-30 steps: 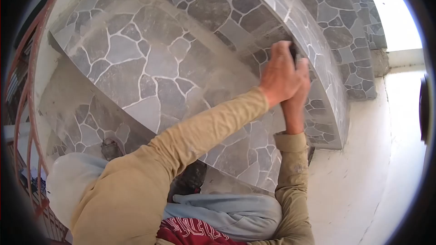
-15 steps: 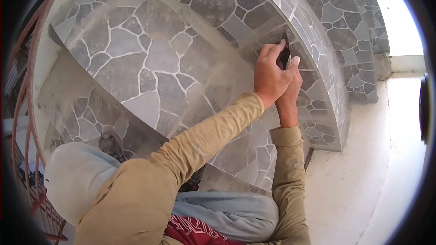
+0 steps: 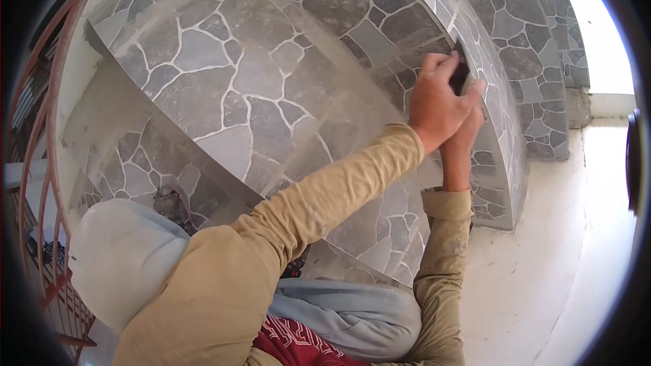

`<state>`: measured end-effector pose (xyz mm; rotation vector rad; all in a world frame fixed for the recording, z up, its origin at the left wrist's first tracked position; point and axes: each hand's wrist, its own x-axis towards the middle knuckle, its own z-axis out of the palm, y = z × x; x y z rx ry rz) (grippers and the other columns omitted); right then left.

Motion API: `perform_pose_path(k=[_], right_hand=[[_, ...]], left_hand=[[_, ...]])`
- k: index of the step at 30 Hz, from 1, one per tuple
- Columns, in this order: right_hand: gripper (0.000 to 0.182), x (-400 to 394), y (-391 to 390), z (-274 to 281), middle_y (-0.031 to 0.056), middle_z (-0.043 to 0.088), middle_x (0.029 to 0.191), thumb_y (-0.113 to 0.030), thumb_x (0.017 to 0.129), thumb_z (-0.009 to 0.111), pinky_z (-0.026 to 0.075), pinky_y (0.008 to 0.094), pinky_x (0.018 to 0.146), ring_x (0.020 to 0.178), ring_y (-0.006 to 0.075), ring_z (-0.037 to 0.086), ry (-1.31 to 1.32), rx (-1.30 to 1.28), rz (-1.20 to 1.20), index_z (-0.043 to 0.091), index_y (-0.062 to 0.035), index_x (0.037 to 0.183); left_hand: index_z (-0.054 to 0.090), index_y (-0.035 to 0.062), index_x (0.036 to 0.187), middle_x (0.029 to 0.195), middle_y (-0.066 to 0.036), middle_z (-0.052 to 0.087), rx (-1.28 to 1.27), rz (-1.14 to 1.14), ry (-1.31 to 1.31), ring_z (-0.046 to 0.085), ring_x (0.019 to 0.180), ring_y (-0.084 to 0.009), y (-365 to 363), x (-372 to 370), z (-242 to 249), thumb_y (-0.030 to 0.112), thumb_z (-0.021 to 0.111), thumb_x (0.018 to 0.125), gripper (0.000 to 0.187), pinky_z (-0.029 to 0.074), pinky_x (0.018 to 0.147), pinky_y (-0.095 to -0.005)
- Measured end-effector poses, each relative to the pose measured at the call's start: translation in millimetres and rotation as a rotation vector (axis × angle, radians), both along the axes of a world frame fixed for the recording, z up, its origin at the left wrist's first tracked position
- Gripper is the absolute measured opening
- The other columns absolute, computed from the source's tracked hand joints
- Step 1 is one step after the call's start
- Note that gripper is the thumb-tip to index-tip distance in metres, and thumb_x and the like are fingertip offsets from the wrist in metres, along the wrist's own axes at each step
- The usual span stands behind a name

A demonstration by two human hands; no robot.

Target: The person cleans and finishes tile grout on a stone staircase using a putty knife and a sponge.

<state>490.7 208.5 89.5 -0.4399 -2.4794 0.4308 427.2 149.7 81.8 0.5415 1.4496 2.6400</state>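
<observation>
A thin dark flat tool [image 3: 460,76] is pinched between my hands at the upper edge of a curved stone-patterned stair riser. My left hand [image 3: 432,105] has its thumb and fingers closed on the tool from the left. Beneath and to the right, my right hand [image 3: 466,137] is partly covered by the left one, its upper fingers closed at the tool's lower end. The tool's tip points up along the step edge, close to the surface; whether it touches cannot be made out.
Wide curved steps [image 3: 264,68] with grey stone pattern and pale joints fill the middle. A rusty red railing [image 3: 49,183] runs down the left. A pale floor [image 3: 522,257] lies at the right. A dark object [image 3: 169,205] rests on the lower step near my knee.
Both hands and the tool have moved right and slightly along to the step's edge. The whole view has shifted a little rightward too. The grip looks the same.
</observation>
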Motion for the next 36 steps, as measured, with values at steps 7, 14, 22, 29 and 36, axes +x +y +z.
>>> perform_pose_path(k=[7, 14, 22, 29, 36], right_hand=[[0.026, 6, 10, -48, 0.0210, 0.069, 0.102, -0.021, 0.094, 0.063, 0.054, 0.0497, 0.080, 0.094, 0.0416, 0.069, -0.297, 0.303, -0.053, 0.069, -0.0029, 0.112], [0.030, 1, 17, -22, 0.0141, 0.066, 0.105, -0.025, 0.093, 0.066, 0.054, 0.0455, 0.076, 0.095, 0.0361, 0.067, -0.167, 0.299, -0.042, 0.068, -0.0051, 0.115], [0.024, -13, -18, -9, 0.0164, 0.065, 0.104, -0.025, 0.092, 0.063, 0.053, 0.0486, 0.074, 0.095, 0.0397, 0.066, -0.398, 0.329, -0.092, 0.068, -0.0066, 0.108], [0.023, -7, 15, -87, 0.0162, 0.064, 0.102, -0.023, 0.093, 0.061, 0.054, 0.0503, 0.075, 0.096, 0.0414, 0.065, -0.443, 0.406, 0.022, 0.068, -0.0063, 0.107], [0.027, 1, 9, -53, 0.0136, 0.065, 0.106, -0.023, 0.096, 0.057, 0.053, 0.0482, 0.073, 0.095, 0.0380, 0.066, -0.281, 0.356, -0.009, 0.068, -0.0076, 0.115]], left_hand=[[0.069, -0.0070, 0.116, 0.110, -0.022, 0.064, -0.122, 0.053, -0.233, 0.065, 0.105, -0.0354, 15, 12, -82, 0.036, 0.076, 0.088, 0.051, 0.052, 0.092, -0.0419], [0.070, -0.0096, 0.104, 0.102, -0.020, 0.067, -0.102, 0.156, -0.230, 0.066, 0.092, -0.0255, 22, 10, -37, 0.040, 0.074, 0.091, 0.051, 0.053, 0.082, -0.0383], [0.072, -0.0067, 0.094, 0.092, -0.020, 0.074, -0.093, 0.068, -0.407, 0.070, 0.085, -0.0234, 17, 2, -54, 0.040, 0.069, 0.096, 0.046, 0.054, 0.077, -0.0363], [0.071, -0.0082, 0.092, 0.083, -0.021, 0.074, -0.054, -0.162, -0.616, 0.072, 0.077, -0.0268, 9, 1, -109, 0.046, 0.066, 0.097, 0.055, 0.054, 0.072, -0.0411], [0.072, -0.0076, 0.093, 0.082, -0.019, 0.074, -0.223, -0.016, -0.397, 0.070, 0.075, -0.0232, 23, 4, -85, 0.040, 0.070, 0.095, 0.048, 0.052, 0.070, -0.0395]])
